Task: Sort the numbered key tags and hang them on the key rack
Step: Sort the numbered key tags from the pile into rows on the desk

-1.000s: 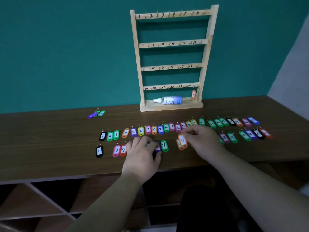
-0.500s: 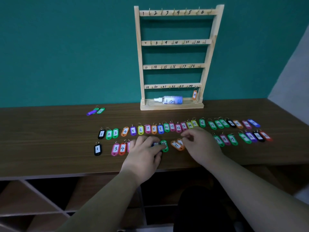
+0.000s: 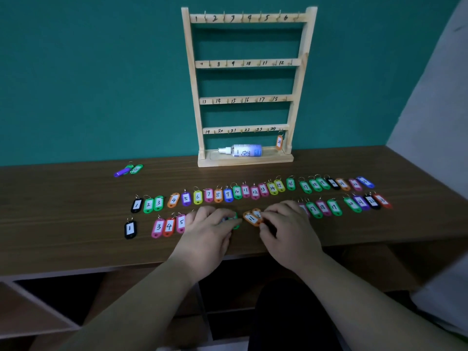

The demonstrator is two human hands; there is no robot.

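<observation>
Head view: oval plastic tags [image 3: 197, 197] line woodgrain table [image 3: 76, 224]; slatted wooden rack [image 3: 253, 100].

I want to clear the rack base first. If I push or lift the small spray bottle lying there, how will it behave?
The spray bottle lies on its side and looks round, so it would probably roll; the raised base edge of the key rack may stop it. It seems small plastic, so likely light and stiff.
</observation>
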